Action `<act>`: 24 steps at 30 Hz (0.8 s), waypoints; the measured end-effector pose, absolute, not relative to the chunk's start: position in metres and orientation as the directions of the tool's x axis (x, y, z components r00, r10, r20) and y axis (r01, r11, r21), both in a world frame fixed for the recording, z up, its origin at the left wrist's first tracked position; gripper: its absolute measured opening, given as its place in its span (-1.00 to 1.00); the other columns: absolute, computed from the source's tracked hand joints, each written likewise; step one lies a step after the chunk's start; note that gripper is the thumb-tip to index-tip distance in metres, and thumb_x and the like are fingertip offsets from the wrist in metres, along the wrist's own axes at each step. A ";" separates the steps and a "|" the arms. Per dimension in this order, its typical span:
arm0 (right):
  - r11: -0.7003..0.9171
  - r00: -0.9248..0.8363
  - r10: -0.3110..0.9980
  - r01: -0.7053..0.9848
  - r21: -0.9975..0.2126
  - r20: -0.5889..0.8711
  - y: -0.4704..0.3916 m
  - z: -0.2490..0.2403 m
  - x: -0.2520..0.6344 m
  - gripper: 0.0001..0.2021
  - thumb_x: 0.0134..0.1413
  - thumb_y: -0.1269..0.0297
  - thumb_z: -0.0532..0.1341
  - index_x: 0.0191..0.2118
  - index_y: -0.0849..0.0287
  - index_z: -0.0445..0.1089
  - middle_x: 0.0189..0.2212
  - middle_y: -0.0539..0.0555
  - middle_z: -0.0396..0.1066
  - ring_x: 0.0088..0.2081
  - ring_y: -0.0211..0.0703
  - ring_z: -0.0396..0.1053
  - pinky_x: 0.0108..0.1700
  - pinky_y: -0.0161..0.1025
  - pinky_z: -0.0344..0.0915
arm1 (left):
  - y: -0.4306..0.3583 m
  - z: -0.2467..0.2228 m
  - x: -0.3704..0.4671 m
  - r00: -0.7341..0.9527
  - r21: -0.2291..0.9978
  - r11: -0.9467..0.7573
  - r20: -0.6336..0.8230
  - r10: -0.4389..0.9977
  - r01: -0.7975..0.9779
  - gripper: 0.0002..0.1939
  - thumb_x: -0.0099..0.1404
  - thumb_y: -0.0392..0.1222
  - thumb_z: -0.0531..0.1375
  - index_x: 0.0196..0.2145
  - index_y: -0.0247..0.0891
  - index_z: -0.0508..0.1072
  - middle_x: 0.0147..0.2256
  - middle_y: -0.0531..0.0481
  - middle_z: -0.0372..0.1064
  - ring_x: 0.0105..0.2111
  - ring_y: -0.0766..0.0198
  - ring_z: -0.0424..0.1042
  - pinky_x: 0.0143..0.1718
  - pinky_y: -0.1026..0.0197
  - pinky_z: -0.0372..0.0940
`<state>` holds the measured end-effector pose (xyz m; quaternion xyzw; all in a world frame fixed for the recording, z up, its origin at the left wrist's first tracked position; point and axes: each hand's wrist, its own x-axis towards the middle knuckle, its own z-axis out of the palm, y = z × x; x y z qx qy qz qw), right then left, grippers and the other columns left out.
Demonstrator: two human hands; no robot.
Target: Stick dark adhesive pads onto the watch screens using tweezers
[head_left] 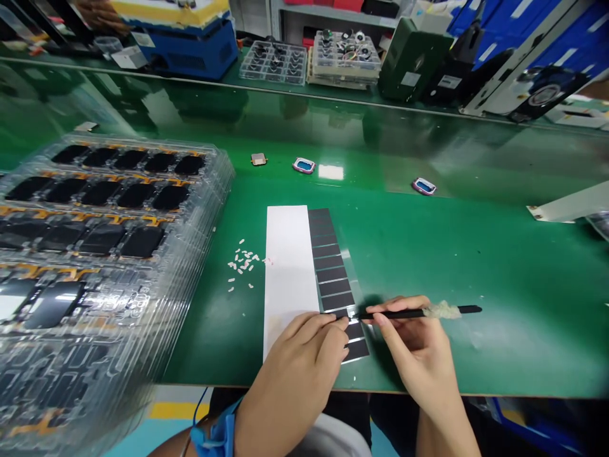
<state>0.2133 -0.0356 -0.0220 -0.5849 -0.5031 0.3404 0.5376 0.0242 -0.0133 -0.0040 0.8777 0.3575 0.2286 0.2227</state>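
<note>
My right hand (419, 343) is closed round a thin black pen-like tool (409, 313) with a pale wrapping near its back end. The tool's tip touches the clear sheet (349, 254) that carries a column of dark rectangular pieces (332, 274). My left hand (309, 355) lies palm down on the lower part of this strip, its fingertips beside the tool's tip; whether they pinch anything is hidden. Under its fingers and to the left is a long white sheet (290, 266). Small pale bits (245, 261) are scattered left of the white sheet.
Stacked clear trays (190, 254) with black screens fill the left side. Small parts (303, 165) lie behind the sheets, another (423, 186) to the right. A white bracket (566, 204) juts in at right. Boxes and trays (273, 62) line the back shelf.
</note>
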 end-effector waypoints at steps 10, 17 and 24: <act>0.045 0.341 0.935 0.146 -0.988 0.094 -0.035 -0.021 0.211 -0.86 0.17 0.37 0.30 -0.22 0.08 0.32 -0.34 -0.06 0.45 -0.37 -0.36 0.55 -0.27 -0.50 0.48 | -0.012 -0.005 0.025 0.620 0.615 -0.594 0.208 0.757 0.519 -0.87 0.44 -0.41 0.02 -0.13 -0.30 0.31 -0.18 -0.14 0.46 -0.14 0.01 0.45 -0.17 -0.03 0.43; 0.112 0.468 0.877 0.019 -0.994 0.107 -0.034 -0.022 0.217 -0.84 0.15 0.39 0.31 -0.22 0.13 0.30 -0.37 -0.01 0.52 -0.41 -0.31 0.54 -0.27 -0.39 0.50 | -0.007 0.003 0.017 0.453 0.930 -0.130 -0.043 0.890 0.344 -0.90 0.50 -0.26 -0.03 -0.09 -0.17 0.24 -0.16 -0.04 0.46 -0.18 0.22 0.48 -0.21 0.17 0.38; 0.198 0.515 0.847 -0.067 -0.978 0.136 -0.033 -0.012 0.208 -0.84 0.12 0.45 0.32 -0.25 0.15 0.32 -0.39 -0.03 0.47 -0.43 -0.29 0.51 -0.32 -0.32 0.51 | 0.001 0.010 0.008 0.384 0.968 -0.024 -0.076 0.920 0.248 -0.87 0.49 -0.19 0.05 -0.10 -0.15 0.39 -0.10 -0.01 0.51 -0.25 0.30 0.46 -0.19 0.25 0.35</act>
